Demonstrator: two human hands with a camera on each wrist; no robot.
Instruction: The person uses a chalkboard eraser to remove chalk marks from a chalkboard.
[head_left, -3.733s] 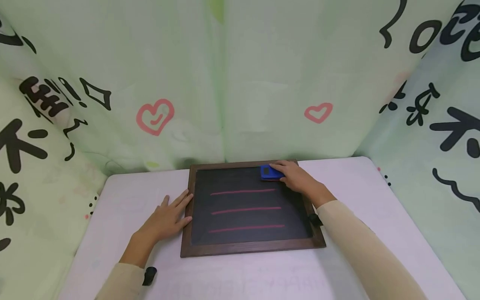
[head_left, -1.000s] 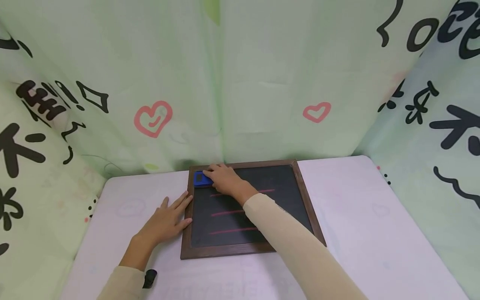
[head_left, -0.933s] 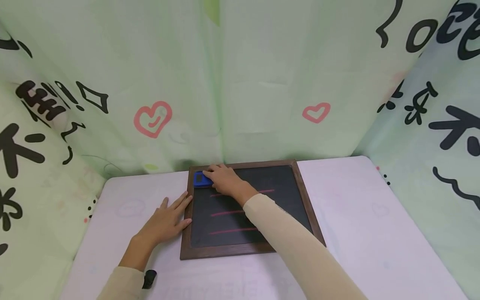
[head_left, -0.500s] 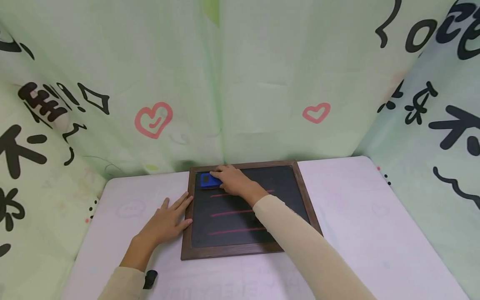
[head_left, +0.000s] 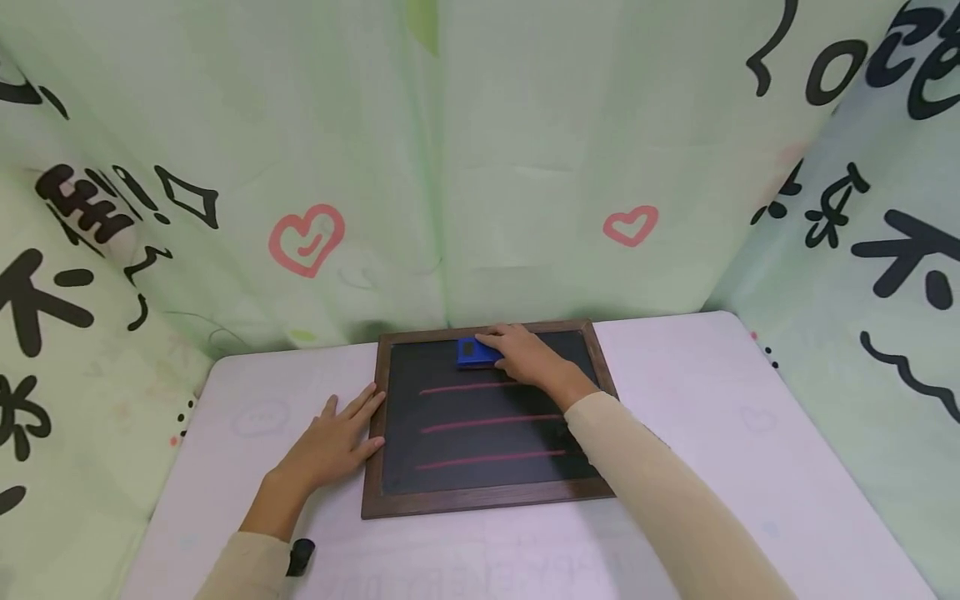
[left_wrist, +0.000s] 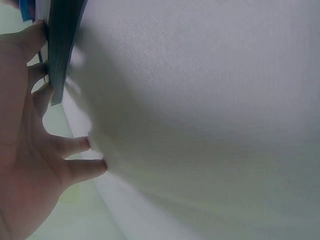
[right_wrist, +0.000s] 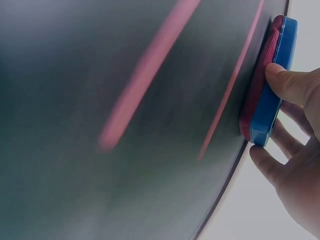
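A blackboard [head_left: 472, 447] with a brown wooden frame lies flat on the table, bearing three pink chalk lines [head_left: 491, 421] one below another. My right hand [head_left: 528, 358] grips a blue chalkboard eraser [head_left: 474, 352] near the board's top middle, above the upper line. In the right wrist view the eraser [right_wrist: 280, 70] shows a dark red pad facing the board, and the thumb presses its side. My left hand [head_left: 330, 442] rests at the frame's left edge with fingers spread; in the left wrist view some fingertips touch the frame [left_wrist: 62, 50] and two touch the table.
The white table [head_left: 712, 400] extends around the board on both sides and in front. Behind and beside it hangs a pale green curtain [head_left: 517, 192] with hearts and black lettering. My right forearm [head_left: 667, 483] crosses the board's lower right corner.
From the top right 3.7 s ago, the right hand and eraser were at the top left corner a second ago, and have since slid right to the top middle. The left hand stays put.
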